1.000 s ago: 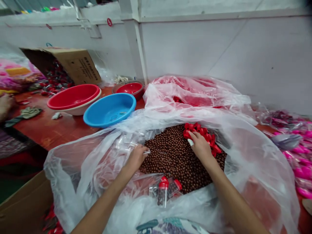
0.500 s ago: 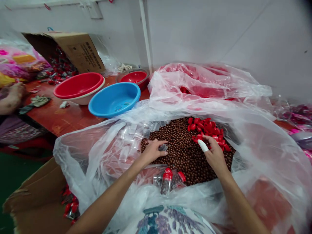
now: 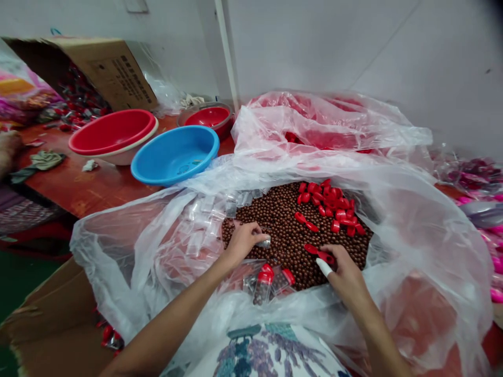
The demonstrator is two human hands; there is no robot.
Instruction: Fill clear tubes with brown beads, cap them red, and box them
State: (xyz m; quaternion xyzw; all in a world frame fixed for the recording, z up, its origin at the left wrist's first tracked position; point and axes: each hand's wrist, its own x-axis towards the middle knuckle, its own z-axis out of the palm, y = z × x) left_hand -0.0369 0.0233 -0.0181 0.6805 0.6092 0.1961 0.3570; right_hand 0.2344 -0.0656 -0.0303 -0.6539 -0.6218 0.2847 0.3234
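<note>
Brown beads [image 3: 281,222] fill a large clear plastic bag [image 3: 408,230]. My left hand [image 3: 243,242] is closed round a small clear container [image 3: 264,242] over the beads' left side. Between the fingers of my right hand [image 3: 341,266], one of them wrapped in white, is a red cap [image 3: 325,257] with its lid open. Another open red cap [image 3: 306,222] lies on the beads, below a pile of red caps [image 3: 338,204]. Empty clear containers [image 3: 204,214] are heaped at the left. Nearest my body lie several filled containers with red caps [image 3: 264,283].
A blue basin [image 3: 176,154], a red basin [image 3: 113,131] and a smaller red bowl [image 3: 208,118] stand behind left. Farther left are a tipped carton [image 3: 118,73] and another person's hand [image 3: 8,149]. A bag of red pieces [image 3: 322,123] lies against the wall.
My left hand has closed on the clear container. My right hand has drawn back from the pile with a red cap, and another cap now lies apart. The view has shifted slightly.
</note>
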